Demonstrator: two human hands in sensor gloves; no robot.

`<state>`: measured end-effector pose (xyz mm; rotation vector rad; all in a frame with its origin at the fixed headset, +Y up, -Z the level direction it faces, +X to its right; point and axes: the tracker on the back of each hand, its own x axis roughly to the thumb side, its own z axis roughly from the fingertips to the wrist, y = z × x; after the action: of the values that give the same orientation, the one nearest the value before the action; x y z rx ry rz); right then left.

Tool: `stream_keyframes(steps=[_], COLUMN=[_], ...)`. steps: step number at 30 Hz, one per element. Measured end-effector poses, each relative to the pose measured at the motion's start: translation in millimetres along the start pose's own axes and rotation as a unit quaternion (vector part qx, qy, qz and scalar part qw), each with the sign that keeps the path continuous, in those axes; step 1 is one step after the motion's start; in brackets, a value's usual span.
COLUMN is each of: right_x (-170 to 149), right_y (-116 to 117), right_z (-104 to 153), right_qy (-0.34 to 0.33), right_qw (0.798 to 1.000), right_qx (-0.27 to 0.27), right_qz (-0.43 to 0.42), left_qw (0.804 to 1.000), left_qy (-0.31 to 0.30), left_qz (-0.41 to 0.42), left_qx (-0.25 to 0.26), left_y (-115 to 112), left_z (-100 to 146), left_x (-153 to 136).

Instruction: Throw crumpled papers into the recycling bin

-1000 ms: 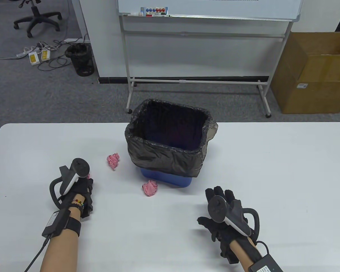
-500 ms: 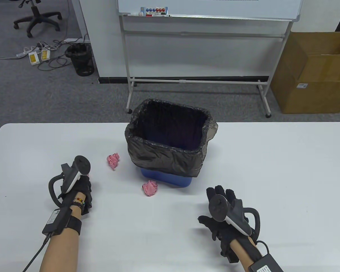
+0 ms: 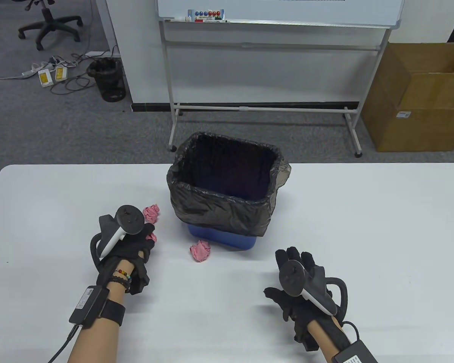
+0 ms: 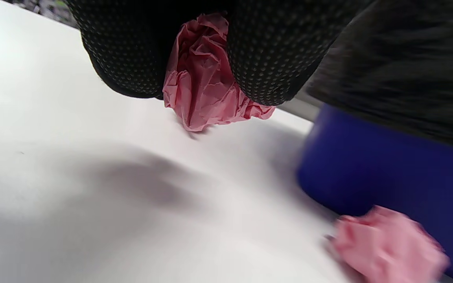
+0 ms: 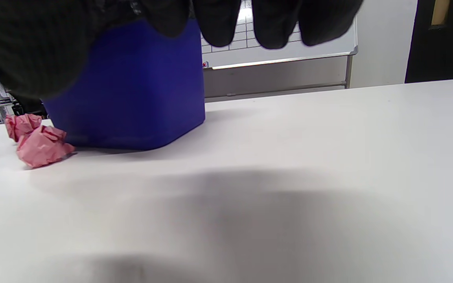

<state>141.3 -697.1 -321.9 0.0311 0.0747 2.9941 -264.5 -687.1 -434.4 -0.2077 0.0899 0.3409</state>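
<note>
A blue bin (image 3: 223, 239) lined with a black bag (image 3: 227, 211) stands mid-table. My left hand (image 3: 148, 237) grips a pink crumpled paper (image 3: 151, 238) just above the table, left of the bin; the left wrist view shows it pinched (image 4: 207, 90) between gloved fingers (image 4: 273, 59). A second pink paper (image 3: 151, 213) lies just beyond that hand. A third (image 3: 200, 250) lies at the bin's front, and also shows in the right wrist view (image 5: 41, 147). My right hand (image 3: 293, 261) is empty, fingers spread, over the table right of the bin.
The table's far edge (image 3: 363, 164) runs just behind the bin. Beyond it stand a whiteboard stand (image 3: 265, 107) and a cardboard box (image 3: 420, 102) on the floor. White tabletop (image 3: 382, 227) stretches right of the bin.
My left hand has moved right and forward toward the bin, carrying its pink paper, and now sits next to the second paper. The right hand has stayed put.
</note>
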Motion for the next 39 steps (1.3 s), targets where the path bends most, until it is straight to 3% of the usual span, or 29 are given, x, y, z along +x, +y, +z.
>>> stream_keyframes(steps=[9,15,20,29,35,39], right_x=[-3.7,-5.1,-6.3,-8.3,-9.7,-8.9], right_y=[-1.4,-1.3,-1.5,-1.9,-3.0,-4.1], right_z=[0.1,0.2,0.2,-0.2,-0.4,0.6], right_qy=[0.006,0.007,0.009,0.012,0.012,0.008], right_qw=[1.000,1.000,1.000,1.000,1.000,1.000], right_qx=[-0.004,-0.005,-0.007,-0.007,-0.009,-0.012], right_qz=[-0.007,-0.011,-0.014,-0.018,-0.023,-0.024], left_qw=[0.997,0.985,0.961,0.904,0.884,0.890], left_qy=[-0.058,-0.103,-0.182,-0.328,-0.374,-0.369], left_qz=[0.035,0.062,0.112,0.180,0.244,0.266], left_qx=[-0.049,-0.120,-0.174,-0.206,-0.139,-0.036], left_y=[0.4,-3.9,2.1,38.9,81.1,105.6], left_z=[27.0,33.0,40.0,54.5,49.0,43.1], left_x=[33.3,53.3,81.0,153.2,182.7,194.4])
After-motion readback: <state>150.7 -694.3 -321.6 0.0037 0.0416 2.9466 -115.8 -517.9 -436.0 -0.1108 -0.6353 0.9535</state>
